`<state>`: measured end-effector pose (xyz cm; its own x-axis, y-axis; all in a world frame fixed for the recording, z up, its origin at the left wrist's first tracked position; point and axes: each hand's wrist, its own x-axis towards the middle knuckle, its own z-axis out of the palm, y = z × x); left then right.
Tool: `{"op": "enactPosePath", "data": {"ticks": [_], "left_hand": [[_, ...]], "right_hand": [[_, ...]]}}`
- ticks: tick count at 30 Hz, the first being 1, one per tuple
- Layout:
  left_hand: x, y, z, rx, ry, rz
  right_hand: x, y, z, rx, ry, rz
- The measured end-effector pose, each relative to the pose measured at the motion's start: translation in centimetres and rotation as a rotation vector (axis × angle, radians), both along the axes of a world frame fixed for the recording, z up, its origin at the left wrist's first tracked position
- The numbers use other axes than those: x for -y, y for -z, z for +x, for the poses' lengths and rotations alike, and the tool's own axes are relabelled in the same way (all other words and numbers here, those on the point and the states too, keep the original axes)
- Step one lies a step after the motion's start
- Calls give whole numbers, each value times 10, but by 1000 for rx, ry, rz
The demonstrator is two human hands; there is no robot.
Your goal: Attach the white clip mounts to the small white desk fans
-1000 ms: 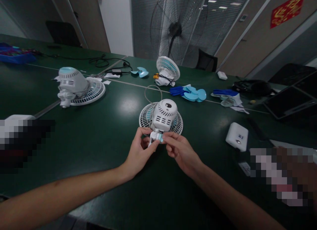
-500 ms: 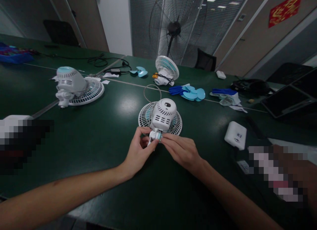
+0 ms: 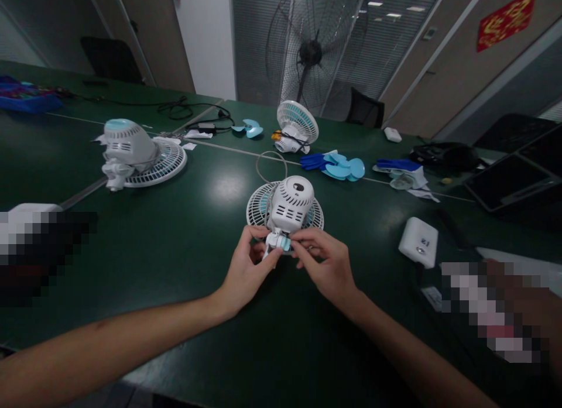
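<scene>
A small white fan [image 3: 290, 206] lies grille-down on the green table in front of me, its rounded motor housing facing up. My left hand [image 3: 251, 256] is closed around the white bracket [image 3: 271, 240] at the fan's near end, thumb below and index finger above. A light-blue knob [image 3: 285, 243] sticks out to the right of that bracket. At the knob's right end, my right hand [image 3: 327, 259] has thumb and index fingertips in a pinch; the other fingers curl behind and are partly hidden.
Another white fan [image 3: 127, 153] lies grille-down at left; a third fan [image 3: 296, 127] stands farther back. Light-blue fan blades [image 3: 345, 166], blue-and-white gloves [image 3: 401, 172] and a white box [image 3: 418, 242] lie to the right. A blurred-out person's arm is at far right.
My right hand's fingers have shifted right and spread somewhat, baring more of the light-blue knob. My left hand keeps its hold on the bracket.
</scene>
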<state>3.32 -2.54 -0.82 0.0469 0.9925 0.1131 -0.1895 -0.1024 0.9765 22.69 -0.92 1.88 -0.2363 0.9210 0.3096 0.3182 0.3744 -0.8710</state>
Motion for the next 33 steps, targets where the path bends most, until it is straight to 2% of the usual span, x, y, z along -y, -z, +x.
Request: {"op": "enactPosePath", "data": {"ticks": [2,3,5,8,11,14,15,19,21,22,24,25,27,30,33], "left_hand": [[0,1,0,-5,2,3],[0,1,0,-11,5,6],[-1,2,0,-18,10,12],[-1,2,1,-16,7,18],[0,1,2,-10,2,23],[0,0,2,-15,4,22],[0,-1,2,-19,3,19],[1,-1,2,-36,-5,22],[1,-1,3,-49,-13,38],[2,-1,3,-58,-21,47],[3,-3,2,-88,-18,57],[3,-4,1,-113,-5,64],[2,-10,-3,-221,37,114],[-3,-21,-13,-525,106,267],[-13,-33,-22,-750,153,376]], "right_hand": [[-2,3,11,289,-125,423],[-3,5,16,386,-166,563],[-4,10,22,479,-166,705],[-4,16,22,474,-126,729],[-1,18,14,390,-41,642],[4,17,1,172,7,396],[5,16,-4,67,25,260],[10,6,-23,-450,93,-470],[12,-1,-29,-678,136,-722],[12,-4,-30,-746,154,-795],[13,-7,-31,-801,175,-840],[13,-6,-30,-791,180,-815],[11,-2,-26,-718,188,-692],[8,10,-21,-532,216,-434],[5,17,-19,-393,224,-302]]}}
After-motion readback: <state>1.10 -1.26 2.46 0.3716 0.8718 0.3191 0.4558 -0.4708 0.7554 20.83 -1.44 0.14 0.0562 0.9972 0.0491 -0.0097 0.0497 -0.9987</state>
